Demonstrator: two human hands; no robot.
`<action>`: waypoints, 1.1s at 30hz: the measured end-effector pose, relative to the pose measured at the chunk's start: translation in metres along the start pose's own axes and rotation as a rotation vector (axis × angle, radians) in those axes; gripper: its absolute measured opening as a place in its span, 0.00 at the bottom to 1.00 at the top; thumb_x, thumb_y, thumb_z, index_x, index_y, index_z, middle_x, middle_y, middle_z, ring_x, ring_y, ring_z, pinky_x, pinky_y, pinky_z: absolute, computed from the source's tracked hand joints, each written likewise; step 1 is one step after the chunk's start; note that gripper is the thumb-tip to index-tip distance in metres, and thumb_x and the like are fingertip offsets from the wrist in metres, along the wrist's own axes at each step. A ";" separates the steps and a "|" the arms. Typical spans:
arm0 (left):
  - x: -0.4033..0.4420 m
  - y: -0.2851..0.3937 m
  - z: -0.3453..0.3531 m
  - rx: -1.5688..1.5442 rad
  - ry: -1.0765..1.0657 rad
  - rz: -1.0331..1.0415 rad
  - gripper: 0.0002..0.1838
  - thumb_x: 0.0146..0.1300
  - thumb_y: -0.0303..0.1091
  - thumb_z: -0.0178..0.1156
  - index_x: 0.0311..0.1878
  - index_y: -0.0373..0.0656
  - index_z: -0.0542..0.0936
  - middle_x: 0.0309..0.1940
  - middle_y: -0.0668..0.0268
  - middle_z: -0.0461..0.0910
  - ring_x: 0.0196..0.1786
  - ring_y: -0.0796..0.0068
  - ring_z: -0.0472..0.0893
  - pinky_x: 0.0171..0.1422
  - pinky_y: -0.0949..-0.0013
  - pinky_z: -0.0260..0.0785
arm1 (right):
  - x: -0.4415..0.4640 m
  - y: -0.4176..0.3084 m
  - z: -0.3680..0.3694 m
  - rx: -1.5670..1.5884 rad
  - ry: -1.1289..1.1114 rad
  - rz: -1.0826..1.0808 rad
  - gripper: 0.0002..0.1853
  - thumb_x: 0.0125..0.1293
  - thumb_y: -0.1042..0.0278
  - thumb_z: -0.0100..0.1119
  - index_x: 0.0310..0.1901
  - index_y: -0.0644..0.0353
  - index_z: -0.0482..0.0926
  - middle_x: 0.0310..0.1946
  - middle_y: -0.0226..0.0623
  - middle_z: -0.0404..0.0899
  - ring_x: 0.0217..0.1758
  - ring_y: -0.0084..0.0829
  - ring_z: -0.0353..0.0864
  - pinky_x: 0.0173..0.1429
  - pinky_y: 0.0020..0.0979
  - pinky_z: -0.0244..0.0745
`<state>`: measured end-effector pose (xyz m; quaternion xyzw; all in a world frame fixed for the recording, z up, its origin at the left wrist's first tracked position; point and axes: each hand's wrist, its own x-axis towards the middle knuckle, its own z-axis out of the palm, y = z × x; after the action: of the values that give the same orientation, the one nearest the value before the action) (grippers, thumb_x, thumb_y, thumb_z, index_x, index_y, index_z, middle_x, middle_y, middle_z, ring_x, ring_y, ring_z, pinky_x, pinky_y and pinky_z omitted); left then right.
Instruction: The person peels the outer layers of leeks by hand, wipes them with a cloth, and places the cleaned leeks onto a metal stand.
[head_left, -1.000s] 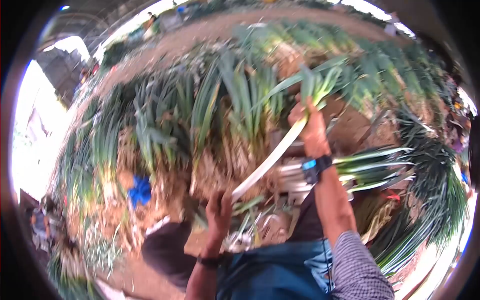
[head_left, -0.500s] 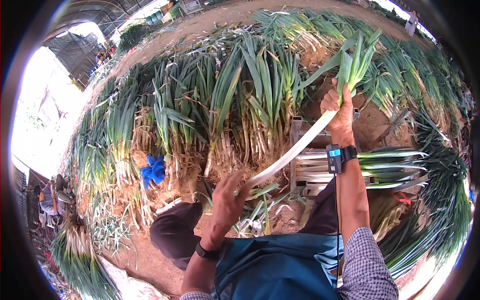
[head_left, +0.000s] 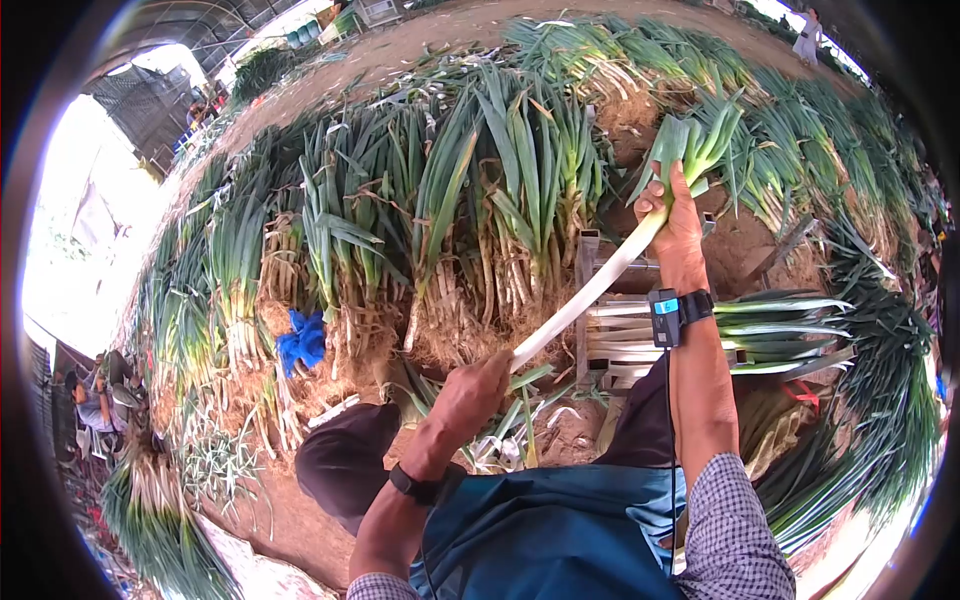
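A long leek slants across the space in front of me, its white shank toward the lower left and green leaves at the upper right. My right hand is wrapped round its upper part, just below the leaves. Closed round the root end is my left hand, which hides that tip. Beside my right forearm, several cleaned leeks lie side by side in a metal frame.
Rows of untrimmed leeks with rooty ends stand ahead. A blue cloth lies among them at left. More leeks are heaped at right. Leaf scraps litter the ground by my knees. Another person sits at far left.
My left hand has closed round the leek's root end, where its fingers were loose before. My right hand has come slightly down and left, lowering the leafy end.
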<state>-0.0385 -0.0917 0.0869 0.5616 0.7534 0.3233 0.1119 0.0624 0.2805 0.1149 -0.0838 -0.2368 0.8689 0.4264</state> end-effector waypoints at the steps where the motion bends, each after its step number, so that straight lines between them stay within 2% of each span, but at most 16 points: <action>1: 0.000 -0.003 0.003 0.024 0.000 0.006 0.12 0.67 0.27 0.58 0.53 0.36 0.77 0.33 0.49 0.81 0.34 0.47 0.83 0.37 0.53 0.74 | 0.000 0.000 0.001 0.000 -0.003 0.002 0.26 0.67 0.50 0.68 0.54 0.61 0.73 0.23 0.24 0.71 0.21 0.18 0.64 0.31 0.27 0.68; 5: -0.001 -0.009 0.012 -0.011 0.035 -0.001 0.11 0.66 0.26 0.57 0.51 0.36 0.79 0.32 0.49 0.80 0.33 0.48 0.83 0.36 0.54 0.74 | 0.000 0.001 0.002 -0.032 -0.009 -0.004 0.26 0.66 0.49 0.68 0.55 0.61 0.74 0.23 0.24 0.71 0.21 0.18 0.64 0.31 0.26 0.68; 8: -0.003 -0.015 0.020 -0.135 0.137 -0.071 0.10 0.67 0.27 0.57 0.49 0.36 0.81 0.31 0.53 0.82 0.30 0.58 0.84 0.34 0.59 0.74 | 0.001 0.002 0.002 -0.016 -0.032 0.020 0.26 0.66 0.49 0.68 0.55 0.61 0.74 0.23 0.24 0.71 0.21 0.18 0.64 0.31 0.26 0.68; 11: -0.004 -0.024 0.022 -0.367 0.058 -0.337 0.10 0.70 0.29 0.56 0.46 0.34 0.82 0.32 0.61 0.85 0.27 0.74 0.83 0.30 0.65 0.72 | 0.000 0.002 0.002 0.023 -0.120 0.047 0.26 0.67 0.49 0.67 0.55 0.61 0.75 0.22 0.24 0.72 0.21 0.18 0.64 0.30 0.25 0.67; 14: -0.008 -0.033 0.020 -0.662 0.046 -0.394 0.13 0.73 0.35 0.58 0.49 0.33 0.82 0.35 0.67 0.85 0.28 0.85 0.79 0.29 0.73 0.70 | 0.000 0.000 0.004 0.055 -0.182 0.046 0.26 0.67 0.49 0.67 0.55 0.62 0.75 0.21 0.24 0.72 0.20 0.18 0.64 0.29 0.25 0.66; 15: -0.014 -0.027 0.023 -1.026 0.022 -0.509 0.16 0.75 0.40 0.58 0.48 0.35 0.82 0.33 0.73 0.82 0.30 0.88 0.75 0.32 0.79 0.67 | -0.001 -0.001 0.005 0.067 -0.176 0.049 0.25 0.68 0.49 0.66 0.55 0.62 0.76 0.20 0.24 0.71 0.19 0.17 0.63 0.28 0.24 0.65; 18: -0.015 -0.010 0.015 -0.990 0.085 -0.451 0.15 0.74 0.40 0.59 0.48 0.36 0.83 0.33 0.72 0.82 0.31 0.89 0.75 0.33 0.80 0.68 | 0.003 -0.003 0.001 0.151 -0.365 0.043 0.26 0.68 0.49 0.65 0.55 0.62 0.76 0.22 0.26 0.73 0.20 0.19 0.65 0.29 0.26 0.69; 19: -0.018 -0.031 0.029 -0.983 0.119 -0.398 0.13 0.72 0.37 0.62 0.48 0.35 0.83 0.34 0.70 0.83 0.33 0.87 0.79 0.35 0.79 0.70 | -0.001 -0.003 0.010 0.111 -0.278 0.012 0.24 0.68 0.49 0.66 0.54 0.62 0.76 0.24 0.27 0.74 0.21 0.20 0.66 0.30 0.27 0.70; 22: -0.010 -0.014 0.027 -0.640 0.355 -0.392 0.13 0.70 0.31 0.63 0.53 0.33 0.81 0.35 0.64 0.86 0.34 0.84 0.82 0.39 0.76 0.75 | -0.015 0.005 0.030 -0.072 0.017 -0.050 0.20 0.69 0.52 0.66 0.50 0.59 0.76 0.27 0.30 0.75 0.23 0.22 0.70 0.34 0.31 0.75; 24: -0.004 -0.004 0.027 -0.402 0.495 -0.205 0.10 0.68 0.27 0.63 0.50 0.33 0.83 0.34 0.63 0.86 0.34 0.82 0.82 0.39 0.76 0.75 | -0.017 0.013 0.019 -0.294 0.272 -0.056 0.17 0.68 0.53 0.67 0.46 0.57 0.75 0.29 0.31 0.75 0.25 0.23 0.71 0.37 0.33 0.78; 25: -0.002 -0.003 0.029 -0.345 0.540 -0.145 0.09 0.68 0.26 0.63 0.49 0.33 0.83 0.33 0.63 0.85 0.34 0.82 0.82 0.39 0.76 0.75 | -0.018 0.016 0.013 -0.326 0.335 -0.042 0.15 0.68 0.56 0.68 0.41 0.55 0.73 0.27 0.29 0.73 0.25 0.22 0.69 0.36 0.31 0.75; 26: -0.003 -0.003 0.033 -0.289 0.581 -0.085 0.09 0.67 0.26 0.63 0.47 0.33 0.83 0.32 0.63 0.85 0.34 0.81 0.82 0.39 0.76 0.75 | -0.014 0.016 0.000 -0.263 0.255 -0.029 0.14 0.68 0.57 0.68 0.41 0.55 0.73 0.26 0.28 0.72 0.24 0.22 0.68 0.35 0.31 0.73; 27: -0.003 -0.004 0.038 -0.368 0.587 -0.114 0.08 0.69 0.28 0.62 0.44 0.33 0.84 0.30 0.65 0.84 0.32 0.81 0.81 0.38 0.76 0.74 | -0.010 0.012 -0.012 -0.200 0.177 -0.021 0.14 0.68 0.58 0.68 0.41 0.55 0.73 0.26 0.28 0.71 0.24 0.22 0.67 0.34 0.30 0.71; 29: 0.000 0.006 0.027 -0.531 0.393 -0.382 0.09 0.70 0.30 0.61 0.43 0.33 0.84 0.30 0.65 0.84 0.31 0.81 0.81 0.36 0.76 0.73 | -0.009 0.006 -0.010 -0.100 0.074 -0.015 0.11 0.69 0.62 0.65 0.40 0.55 0.73 0.24 0.25 0.68 0.23 0.21 0.64 0.30 0.27 0.64; 31: 0.000 -0.010 0.033 -0.813 0.185 -0.626 0.12 0.72 0.33 0.58 0.38 0.34 0.84 0.26 0.67 0.82 0.27 0.80 0.79 0.31 0.74 0.69 | -0.011 0.001 -0.004 -0.107 0.020 -0.042 0.09 0.69 0.63 0.64 0.39 0.55 0.73 0.23 0.25 0.68 0.22 0.20 0.64 0.30 0.26 0.63; 33: -0.022 -0.039 0.039 -0.431 0.180 -0.692 0.11 0.71 0.33 0.58 0.41 0.34 0.83 0.27 0.64 0.82 0.27 0.72 0.79 0.33 0.69 0.71 | -0.007 -0.002 -0.006 -0.152 -0.022 -0.069 0.07 0.69 0.66 0.62 0.39 0.55 0.74 0.22 0.24 0.66 0.20 0.20 0.63 0.28 0.26 0.64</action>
<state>-0.0399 -0.1043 0.0288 0.2084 0.8194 0.4649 0.2626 0.0704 0.2782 0.1098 -0.0982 -0.3093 0.8341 0.4461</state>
